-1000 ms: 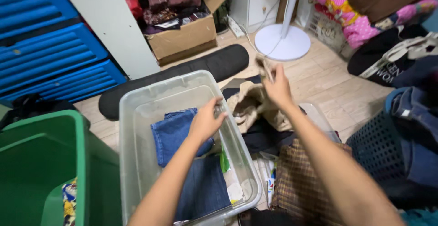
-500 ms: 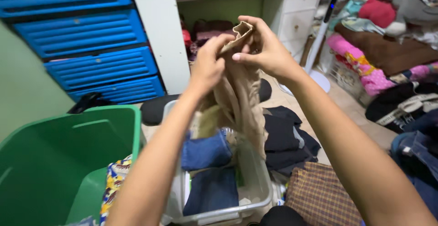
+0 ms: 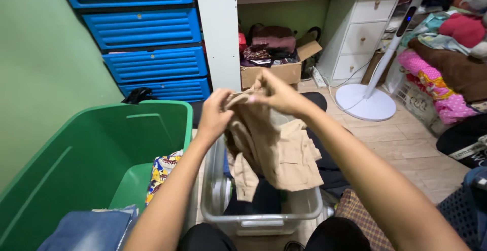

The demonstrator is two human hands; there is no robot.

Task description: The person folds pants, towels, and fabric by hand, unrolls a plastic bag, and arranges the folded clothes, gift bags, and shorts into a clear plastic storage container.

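Above two bins: one tan garment.

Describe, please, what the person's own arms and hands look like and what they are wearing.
Both forearms are bare to the frame's lower edge: no sleeves, gloves or watch show. The left hand and right hand carry no visible rings or markings.

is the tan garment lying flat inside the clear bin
No, both hands, left hand and right hand, hold the tan garment up by its top edge above the clear bin.
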